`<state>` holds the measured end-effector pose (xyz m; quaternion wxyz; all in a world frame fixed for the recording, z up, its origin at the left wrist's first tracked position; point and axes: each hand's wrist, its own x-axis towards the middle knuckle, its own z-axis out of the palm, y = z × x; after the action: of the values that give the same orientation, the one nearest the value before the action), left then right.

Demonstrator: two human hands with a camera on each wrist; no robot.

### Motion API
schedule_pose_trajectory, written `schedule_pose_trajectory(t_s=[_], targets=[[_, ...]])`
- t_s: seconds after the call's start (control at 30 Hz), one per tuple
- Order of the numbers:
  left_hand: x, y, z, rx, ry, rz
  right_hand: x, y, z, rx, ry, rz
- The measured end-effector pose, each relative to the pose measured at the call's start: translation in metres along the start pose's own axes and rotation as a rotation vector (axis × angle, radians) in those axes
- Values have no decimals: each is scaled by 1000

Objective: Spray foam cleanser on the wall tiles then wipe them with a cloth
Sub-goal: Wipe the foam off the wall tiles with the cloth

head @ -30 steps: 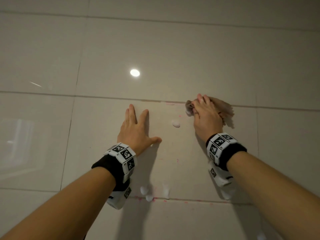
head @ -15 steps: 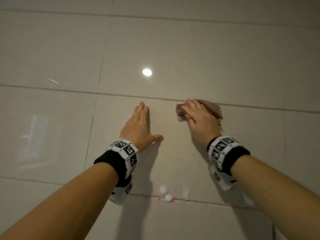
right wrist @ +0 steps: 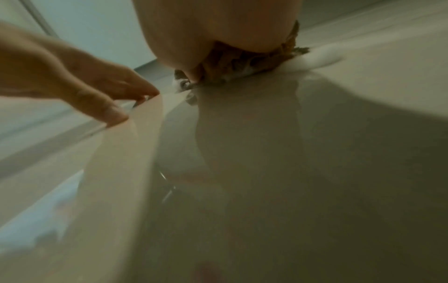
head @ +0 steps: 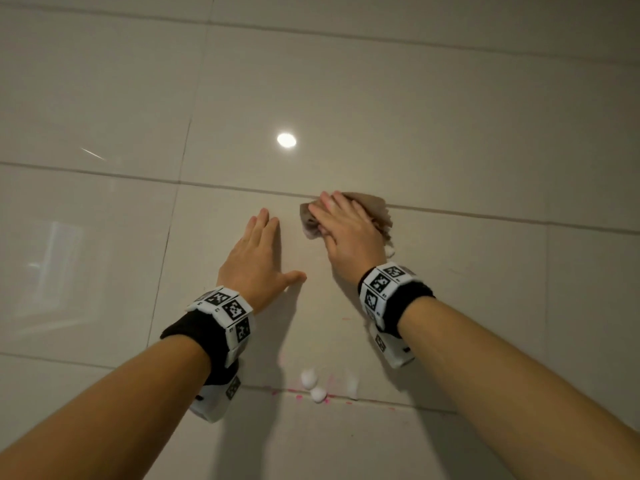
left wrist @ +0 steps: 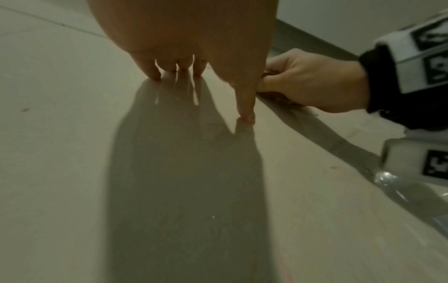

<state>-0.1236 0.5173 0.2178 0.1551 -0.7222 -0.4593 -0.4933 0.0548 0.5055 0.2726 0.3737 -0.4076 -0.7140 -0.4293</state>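
Note:
My right hand [head: 346, 233] lies over a bunched brown cloth [head: 375, 209] and holds it against the wall tile [head: 346, 98], just under a horizontal grout line. In the right wrist view the cloth [right wrist: 242, 61] carries white foam [right wrist: 320, 57] at its edge. In the left wrist view the thumb of my right hand [left wrist: 315, 82] is tucked into the cloth. My left hand [head: 259, 251] rests flat on the tile, fingers straight, thumb spread, a short way left of the cloth. Two foam blobs [head: 311, 386] cling near the lower grout line. No spray can is in view.
Glossy beige tiles fill the whole head view, with a lamp reflection [head: 286, 140] above the hands. Pink specks [head: 298, 396] dot the lower grout line near the foam. Wrist bands with black-and-white markers sit on both arms.
My right hand has slid the cloth left along the grout line toward the left hand. The foam blob that sat between the hands is gone. The left hand stays flat on the tile.

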Motion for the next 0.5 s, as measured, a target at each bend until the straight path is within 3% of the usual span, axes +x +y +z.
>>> schedule_pose_trajectory(t_s=[0.13, 0.37, 0.5], targets=[[1, 18, 5, 40, -14, 60, -36, 41, -13, -1, 30, 63], [-3, 79, 37, 188, -135, 157, -97, 138, -68, 6, 133, 430], [-5, 87, 45, 176, -153, 173, -115, 182, -94, -27, 173, 554]])
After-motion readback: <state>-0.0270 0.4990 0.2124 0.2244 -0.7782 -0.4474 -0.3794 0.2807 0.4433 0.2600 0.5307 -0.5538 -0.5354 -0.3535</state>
